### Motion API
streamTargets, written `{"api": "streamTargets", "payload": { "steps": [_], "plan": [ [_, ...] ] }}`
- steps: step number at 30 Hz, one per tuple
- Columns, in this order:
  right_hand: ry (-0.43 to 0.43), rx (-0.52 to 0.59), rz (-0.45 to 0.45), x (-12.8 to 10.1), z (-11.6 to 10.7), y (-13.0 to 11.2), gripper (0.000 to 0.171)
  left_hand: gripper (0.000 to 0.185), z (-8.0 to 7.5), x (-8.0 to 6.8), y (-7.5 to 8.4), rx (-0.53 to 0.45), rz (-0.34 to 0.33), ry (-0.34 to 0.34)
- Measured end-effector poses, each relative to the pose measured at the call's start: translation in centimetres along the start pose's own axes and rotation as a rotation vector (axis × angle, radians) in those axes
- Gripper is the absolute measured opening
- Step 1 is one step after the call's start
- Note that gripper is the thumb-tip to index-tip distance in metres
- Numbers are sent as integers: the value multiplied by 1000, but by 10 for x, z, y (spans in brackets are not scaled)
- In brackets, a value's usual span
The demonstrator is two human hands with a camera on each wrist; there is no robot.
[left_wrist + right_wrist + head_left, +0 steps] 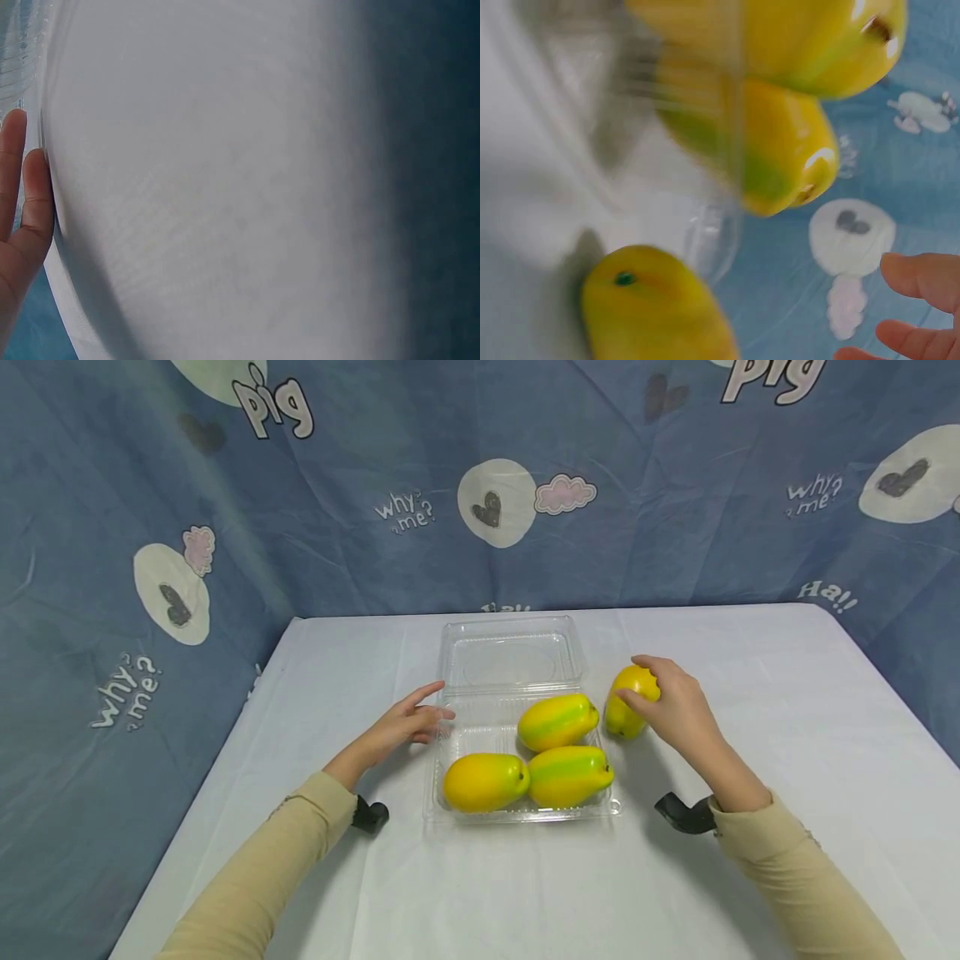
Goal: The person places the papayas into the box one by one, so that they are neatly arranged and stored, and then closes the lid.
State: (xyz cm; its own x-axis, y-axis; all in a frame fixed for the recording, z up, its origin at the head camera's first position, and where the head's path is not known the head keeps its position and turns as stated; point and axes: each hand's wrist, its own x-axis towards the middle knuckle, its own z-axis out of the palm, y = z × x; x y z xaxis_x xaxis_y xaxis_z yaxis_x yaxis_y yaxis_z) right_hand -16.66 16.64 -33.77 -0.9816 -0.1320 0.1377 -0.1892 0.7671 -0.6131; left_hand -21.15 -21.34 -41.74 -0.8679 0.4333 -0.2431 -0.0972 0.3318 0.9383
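Note:
A clear plastic clamshell box lies unfolded on the table, its lid laid back at the far side. Three yellow-green papayas rest in its base: one at front left, one at front right and one behind. Another papaya lies on the cloth just right of the box. Over that one hovers my right hand, thumb and fingers spread; the right wrist view shows its fingers apart from the fruit. My left hand has its fingers extended at the box's left edge.
A white cloth covers the table. Blue printed fabric hangs behind the table and at its sides. Black wrist straps stick out below each forearm.

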Motion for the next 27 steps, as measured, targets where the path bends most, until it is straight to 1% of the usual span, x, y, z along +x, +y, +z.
{"api": "streamTargets", "payload": {
  "steps": [3,7,11,17,21,27],
  "plan": [
    [-15,-3,46,4,2,8,51,62,0,-1,0,2,5,-3],
    [-65,-31,106,9,8,17,56,63,1,-1,1,3,9,-5],
    [-100,-61,129,14,15,25,59,63,1,-2,2,3,3,-3],
    [-63,-80,103,18,22,33,57,61,1,-2,3,-5,-2,-2],
    [-36,-70,106,20,26,38,56,61,1,-1,2,-5,-2,4],
    [-60,-58,140,23,28,44,61,60,1,-1,2,-3,-6,6]
  ]
}}
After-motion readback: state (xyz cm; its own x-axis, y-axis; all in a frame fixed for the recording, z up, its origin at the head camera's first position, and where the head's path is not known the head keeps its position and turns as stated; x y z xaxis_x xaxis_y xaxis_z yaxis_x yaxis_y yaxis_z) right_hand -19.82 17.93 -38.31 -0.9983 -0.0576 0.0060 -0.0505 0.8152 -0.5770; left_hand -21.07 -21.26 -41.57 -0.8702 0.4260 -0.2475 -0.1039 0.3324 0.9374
